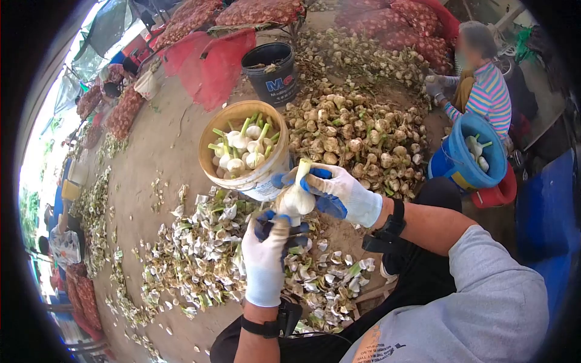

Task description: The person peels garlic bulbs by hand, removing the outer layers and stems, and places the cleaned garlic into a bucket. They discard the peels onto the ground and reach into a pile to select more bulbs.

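Observation:
A white garlic bulb (296, 201) with a short pale green stem is held up in front of me. My right hand (342, 192), in a white glove with blue-coated fingers, is closed around the stem and upper side of the bulb. Below it, my left hand (267, 251), gloved alike, has its fingers curled against the root end. Just beyond the hands stands a cream bucket (209, 142) holding cleaned garlic bulbs (242, 145) with green stems. A layer of peeled garlic skins (206, 260) covers the ground beneath my hands.
A large heap of unpeeled garlic (357, 133) lies beyond my right hand. Behind the cream bucket is a black bucket (270, 85). A blue bucket (469, 151) stands at right, near a seated person (487, 91) in a striped top. Red mesh sacks (260, 12) lie at the back.

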A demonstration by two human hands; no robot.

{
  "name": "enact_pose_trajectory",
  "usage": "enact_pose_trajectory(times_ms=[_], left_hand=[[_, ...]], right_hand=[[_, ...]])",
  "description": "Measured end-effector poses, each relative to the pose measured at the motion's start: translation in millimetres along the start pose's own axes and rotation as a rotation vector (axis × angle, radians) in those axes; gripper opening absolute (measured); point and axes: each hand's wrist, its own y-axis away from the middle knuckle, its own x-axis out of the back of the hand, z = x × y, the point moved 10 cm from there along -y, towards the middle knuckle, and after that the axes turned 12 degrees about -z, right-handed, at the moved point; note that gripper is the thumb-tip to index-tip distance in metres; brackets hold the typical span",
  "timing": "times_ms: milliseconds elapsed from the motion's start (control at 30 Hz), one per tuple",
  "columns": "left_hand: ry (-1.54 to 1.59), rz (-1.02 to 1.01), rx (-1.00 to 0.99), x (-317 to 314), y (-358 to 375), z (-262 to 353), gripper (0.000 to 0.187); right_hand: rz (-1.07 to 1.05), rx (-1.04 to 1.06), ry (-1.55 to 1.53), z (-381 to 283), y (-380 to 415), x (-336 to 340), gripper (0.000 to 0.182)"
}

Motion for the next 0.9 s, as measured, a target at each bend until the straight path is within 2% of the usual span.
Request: enact_pose_trajectory(times_ms=[67, 100, 133, 200, 233, 267, 333, 367, 400, 433, 500, 600, 700, 767, 800, 867, 900], left_hand=[[-0.456, 0.071, -0.095, 9, 1, 10, 0.024], [-0.488, 0.138, -0.119, 10, 3, 13, 0.023], [-0.489, 0.139, -0.119, 12, 5, 11, 0.023], [-1.129, 0.135, -0.395, -12, 16, 35, 0.019], [-1.297, 0.127, -0.550, -29, 23, 45, 0.016], [-1.296, 0.126, -0.550, -29, 24, 44, 0.016], [-1.210, 0.142, -0.481, -21, 23, 38, 0.015], [-1.032, 0.202, -0.379, -2, 18, 31, 0.016], [-0.848, 0.243, -0.241, 8, 15, 32, 0.014], [-0.633, 0.267, -0.228, 20, 12, 31, 0.015], [-0.264, 0.334, -0.210, 51, 10, 34, 0.015], [0.004, 0.457, -0.280, 100, 13, 50, 0.016], [-0.130, 0.476, -0.268, 113, 16, 65, 0.015], [-0.247, 0.520, -0.286, 110, 21, 77, 0.014], [-0.322, 0.516, -0.306, 104, 21, 86, 0.019], [-0.573, 0.489, -0.364, 74, 25, 113, 0.028], [-0.758, 0.487, -0.242, 76, 22, 112, 0.030]], right_hand=[[0.054, -0.057, 0.098, 10, 3, 3, 0.051], [0.100, -0.095, 0.345, 4, 4, 7, 0.049], [0.099, -0.095, 0.344, 4, 4, 5, 0.049], [0.132, -0.118, 0.605, -3, 5, 5, 0.044], [0.178, -0.184, 0.515, 2, 8, 11, 0.041], [0.179, -0.184, 0.515, 0, 8, 12, 0.041], [0.231, -0.349, 0.530, 8, 13, 23, 0.037], [0.232, -0.348, 0.529, 9, 14, 25, 0.037], [0.185, -0.251, 0.424, 8, 9, 21, 0.037], [0.137, -0.155, 0.317, 4, 6, 17, 0.038], [0.091, -0.140, 0.223, 1, 5, 13, 0.040], [-0.001, -0.112, 0.090, -4, 2, 10, 0.043], [-0.002, -0.134, -0.124, -1, 6, 17, 0.040], [0.028, -0.141, -0.136, 0, 9, 33, 0.045], [0.046, -0.151, -0.154, 0, 11, 41, 0.050], [0.032, -0.121, -0.148, -7, 15, 47, 0.048], [0.059, -0.121, -0.139, -10, 19, 50, 0.043]])
